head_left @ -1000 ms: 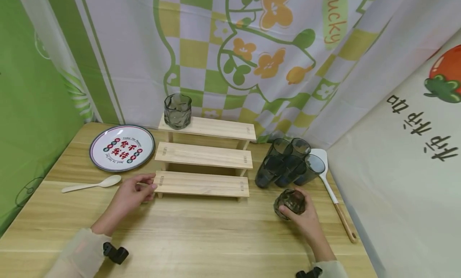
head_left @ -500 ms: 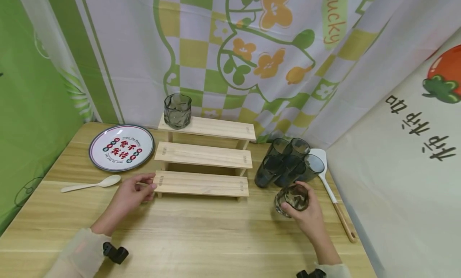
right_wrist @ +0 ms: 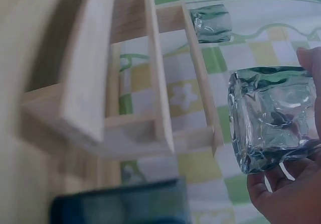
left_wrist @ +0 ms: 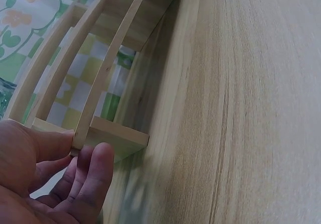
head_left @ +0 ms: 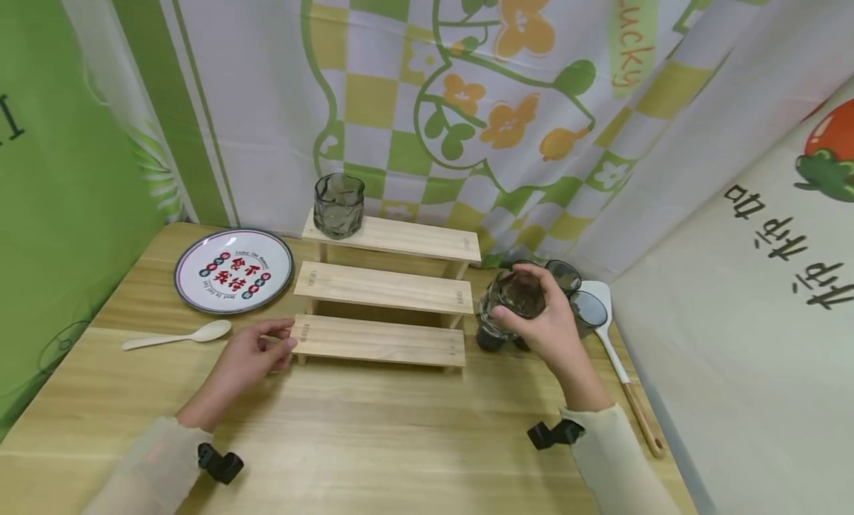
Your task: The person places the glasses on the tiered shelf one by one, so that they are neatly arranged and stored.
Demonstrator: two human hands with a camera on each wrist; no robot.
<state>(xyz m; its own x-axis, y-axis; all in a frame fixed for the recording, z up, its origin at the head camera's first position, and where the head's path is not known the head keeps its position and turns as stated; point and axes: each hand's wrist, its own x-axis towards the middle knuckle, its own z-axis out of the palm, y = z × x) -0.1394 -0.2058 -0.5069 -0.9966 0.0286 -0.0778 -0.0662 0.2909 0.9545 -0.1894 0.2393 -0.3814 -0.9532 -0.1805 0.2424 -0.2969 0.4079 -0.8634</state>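
Observation:
My right hand (head_left: pixel 550 322) holds a wavy smoky glass tumbler (right_wrist: pixel 273 118) by its sides, raised in front of the dark tall cups, which it partly hides in the head view. My left hand (head_left: pixel 256 350) pinches the left end of the lowest step of a three-tier wooden shelf rack (head_left: pixel 380 341); the left wrist view shows thumb and fingers (left_wrist: pixel 103 163) at that corner. A second wavy tumbler (head_left: pixel 339 207) stands upright at the left end of the rack's top step.
Several dark tall cups (head_left: pixel 588 309) stand grouped right of the rack. A white spatula (head_left: pixel 615 356) with a wooden handle lies along the right side. At left are a printed plate (head_left: pixel 233 270) and a pale spoon (head_left: pixel 180 335). A patterned curtain (head_left: pixel 400 92) hangs behind the table.
My right hand has lifted the tumbler up and away from the table's front, leftward to the rack's right end. My left hand keeps its place on the rack. The head view has shifted slightly.

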